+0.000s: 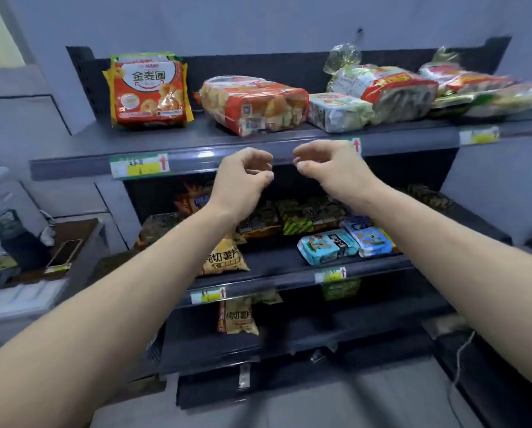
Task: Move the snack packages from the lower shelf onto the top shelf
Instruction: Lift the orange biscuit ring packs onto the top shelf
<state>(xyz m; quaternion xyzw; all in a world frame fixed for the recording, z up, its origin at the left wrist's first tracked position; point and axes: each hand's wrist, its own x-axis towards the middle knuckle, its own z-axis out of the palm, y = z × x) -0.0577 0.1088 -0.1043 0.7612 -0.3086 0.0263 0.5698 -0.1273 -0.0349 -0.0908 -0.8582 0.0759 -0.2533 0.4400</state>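
Note:
The top shelf (196, 140) carries an upright orange snack bag (149, 89), an orange bread pack (254, 103) lying flat, a pale green pack (335, 112) and several more bags at the right (394, 91). The lower shelf (277, 267) holds a yellow chip bag (224, 257), dark green packs (308, 216) and light blue boxes (328, 245). My left hand (243, 177) and my right hand (326, 163) hover side by side in front of the top shelf's edge, fingers loosely curled, holding nothing.
A third shelf below has another yellow chip bag (237, 318). To the left stands a counter with a phone (64, 251), a dark bottle (17, 239) and a keyboard (17, 298). A cable (462, 359) hangs at the lower right.

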